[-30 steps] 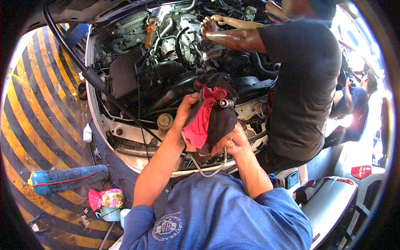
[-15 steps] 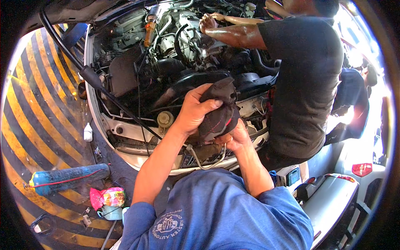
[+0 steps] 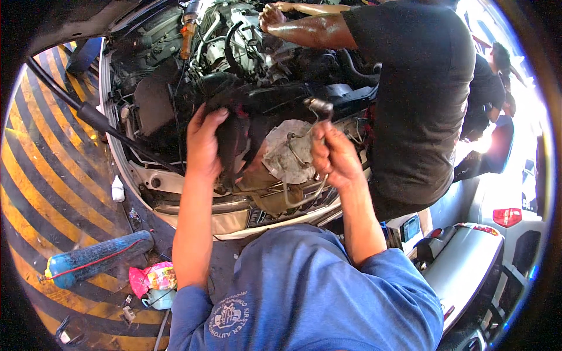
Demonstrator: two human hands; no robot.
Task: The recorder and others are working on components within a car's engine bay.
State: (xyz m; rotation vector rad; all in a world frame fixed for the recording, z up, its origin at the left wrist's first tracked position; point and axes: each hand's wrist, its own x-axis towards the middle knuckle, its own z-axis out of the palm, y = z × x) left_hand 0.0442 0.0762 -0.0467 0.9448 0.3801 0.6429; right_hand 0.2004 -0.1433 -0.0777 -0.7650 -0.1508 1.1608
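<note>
Dark cloth (image 3: 239,137) in left fingers (image 3: 199,121), metal tool (image 3: 321,106) in right fingers (image 3: 321,150).

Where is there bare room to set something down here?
On the striped floor, left of the white bottle and beyond the blue cylinder. The engine bay is crowded: left hand, right hand and the co-worker's forearm are over its packed parts.

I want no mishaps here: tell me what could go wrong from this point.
The metal piece in the right hand is over the open engine bay; if dropped, it might fall inside. The dark cloth in the left hand could catch on something there. The co-worker standing close on the right might get bumped.
</note>
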